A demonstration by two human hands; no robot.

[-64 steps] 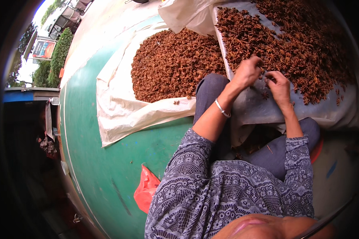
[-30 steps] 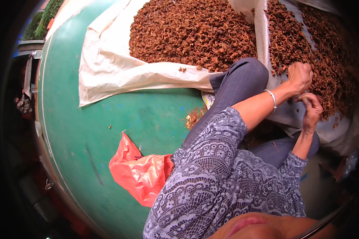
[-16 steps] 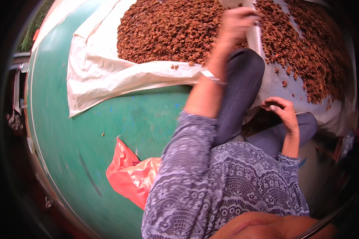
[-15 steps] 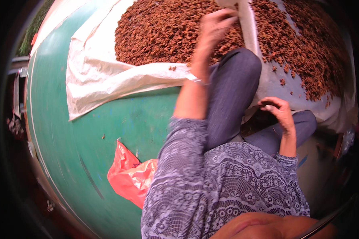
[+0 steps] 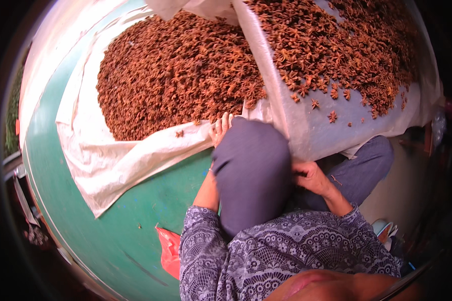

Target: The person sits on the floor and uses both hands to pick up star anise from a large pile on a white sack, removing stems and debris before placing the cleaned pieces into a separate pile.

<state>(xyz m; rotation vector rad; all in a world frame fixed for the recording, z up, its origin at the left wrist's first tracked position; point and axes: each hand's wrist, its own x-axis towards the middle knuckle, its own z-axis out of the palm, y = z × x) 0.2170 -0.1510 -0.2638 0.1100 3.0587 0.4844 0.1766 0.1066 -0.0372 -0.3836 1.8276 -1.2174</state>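
A wide heap of brown star anise point(image 5: 181, 75) lies on a white sheet point(image 5: 93, 165). My left hand point(image 5: 220, 129) rests at the sheet's near edge beside the heap, its visible fingers stretched out and apart; my raised knee point(image 5: 253, 165) hides part of it. Nothing shows in those fingers. On the knee's other side is my right hand point(image 5: 311, 178), bent inward with its fingertips hidden behind the leg. Whether it holds anything does not show.
A second spread of star anise point(image 5: 341, 55) lies on a pale sheet at the right, behind a raised translucent sheet fold point(image 5: 268, 65). Green flooring point(image 5: 140, 200) extends on the left, with a red plastic bag point(image 5: 170, 251) near my left sleeve.
My left hand has come down from above the heap to the sheet's near edge by my knee. The right hand has moved inward and down against the raised leg. The view has shifted.
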